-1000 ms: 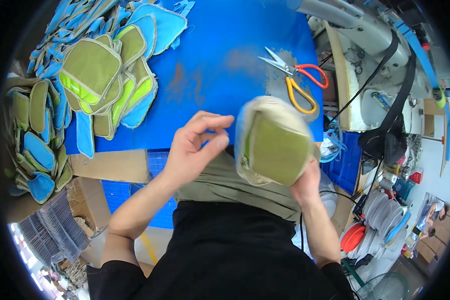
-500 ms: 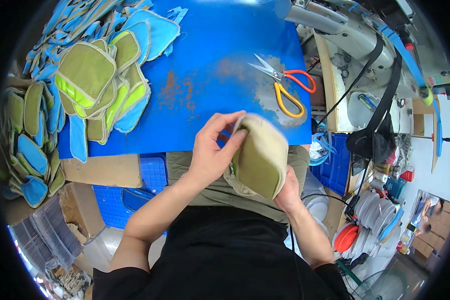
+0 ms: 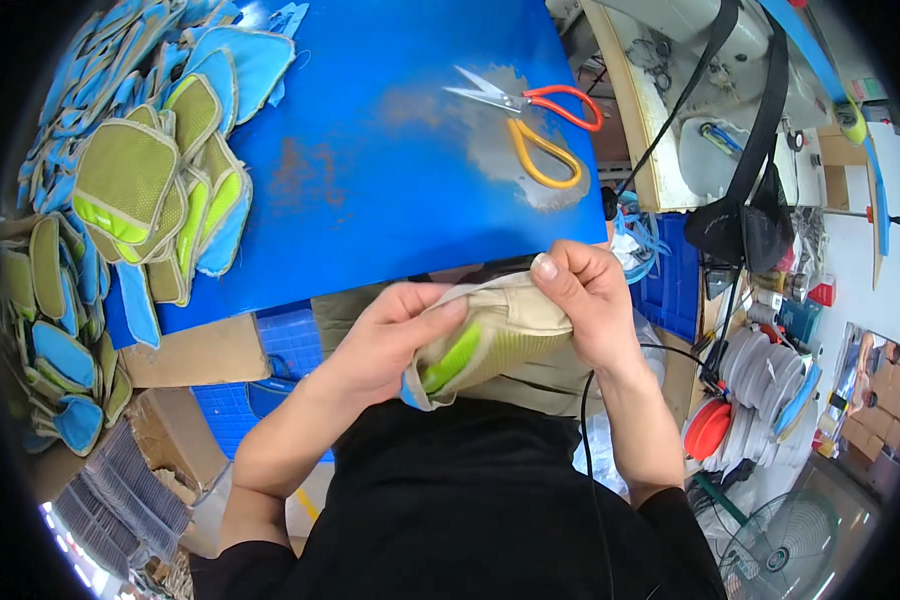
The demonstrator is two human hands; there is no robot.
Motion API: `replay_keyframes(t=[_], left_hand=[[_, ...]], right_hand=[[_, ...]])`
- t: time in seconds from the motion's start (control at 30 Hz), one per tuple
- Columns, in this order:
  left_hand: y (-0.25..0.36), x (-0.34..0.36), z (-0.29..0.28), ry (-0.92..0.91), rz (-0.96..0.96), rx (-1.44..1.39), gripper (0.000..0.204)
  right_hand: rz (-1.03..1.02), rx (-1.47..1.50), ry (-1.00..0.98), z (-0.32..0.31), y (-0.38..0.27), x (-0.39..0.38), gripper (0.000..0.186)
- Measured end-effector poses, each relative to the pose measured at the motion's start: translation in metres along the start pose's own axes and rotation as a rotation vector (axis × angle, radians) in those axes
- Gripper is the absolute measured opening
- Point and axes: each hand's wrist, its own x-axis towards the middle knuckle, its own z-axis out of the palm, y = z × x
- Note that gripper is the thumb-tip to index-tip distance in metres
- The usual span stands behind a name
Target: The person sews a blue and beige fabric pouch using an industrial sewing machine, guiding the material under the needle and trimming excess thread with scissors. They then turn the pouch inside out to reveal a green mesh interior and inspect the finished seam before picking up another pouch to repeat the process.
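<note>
Above my lap I hold a sewn fabric piece of olive-green mesh with beige edging, a bright green patch and a bit of blue. The thumb and fingers of my left hand pinch its left upper edge. My right hand grips its beige right end, thumb on top. Stretched between both hands, the piece shows a beige band along its upper side. Some fingertips are hidden behind the fabric. Scissors with one red and one yellow handle lie partly opened on the blue tabletop, beyond my hands.
Similar green mesh pieces are stacked at the table's left, with blue pieces behind. More fill a box beside the table. A sewing machine stands at right. A fan is at lower right; a black cable runs beside my right arm.
My right hand has moved up from the piece's lower end to its upper right. The piece has turned from upright to sideways, showing its bright green patch. The view has shifted slightly.
</note>
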Motion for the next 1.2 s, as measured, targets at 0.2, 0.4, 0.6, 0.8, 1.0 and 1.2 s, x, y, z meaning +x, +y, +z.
replay_keyframes(t=[0.2, 0.4, 0.6, 0.8, 1.0, 1.2], left_hand=[[-0.006, -0.010, -0.006, -0.144, -0.054, -0.268, 0.043], [-0.007, -0.006, -0.019, -0.206, -0.069, -0.285, 0.043], [-0.004, -0.006, -0.016, -0.114, -0.122, -0.249, 0.046], [0.000, -0.004, -0.018, -0.086, -0.131, -0.197, 0.056], [0.019, 0.007, 0.001, 0.086, -0.126, 0.046, 0.046], [0.030, 0.035, 0.013, -0.015, 0.206, 0.993, 0.031]], right_hand=[[-0.019, -0.069, -0.040, -0.002, 0.001, -0.004, 0.037], [-0.004, -0.081, -0.032, -0.005, 0.000, -0.004, 0.037], [0.002, -0.056, -0.028, -0.002, 0.004, -0.006, 0.037], [0.026, 0.020, -0.039, 0.000, 0.006, -0.005, 0.040], [0.052, -0.109, -0.024, -0.004, 0.015, -0.002, 0.038], [-0.064, -0.529, -0.128, 0.019, -0.021, 0.009, 0.031]])
